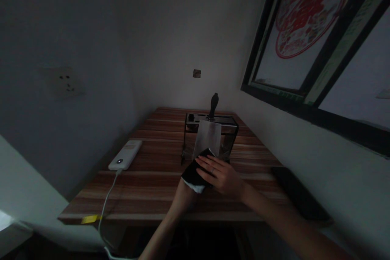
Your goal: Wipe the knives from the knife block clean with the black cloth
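Observation:
A wide cleaver blade (pixel 207 139) stands in a dark metal rack (pixel 231 126) on the wooden table (pixel 152 183), its black handle (pixel 213 105) pointing up. My left hand (pixel 183 197) holds a dark cloth with a white underside (pixel 192 177) from below, just in front of the blade's lower edge. My right hand (pixel 219 175) lies flat on top of the cloth, fingers stretched toward the blade; a ring shows on one finger.
A white power bank (pixel 125 155) with a white cable (pixel 106 203) lies at the table's left. A dark flat object (pixel 297 193) lies at the right edge. A wall socket (pixel 65 82) is at left, a window with red paper-cut (pixel 307 12) at right.

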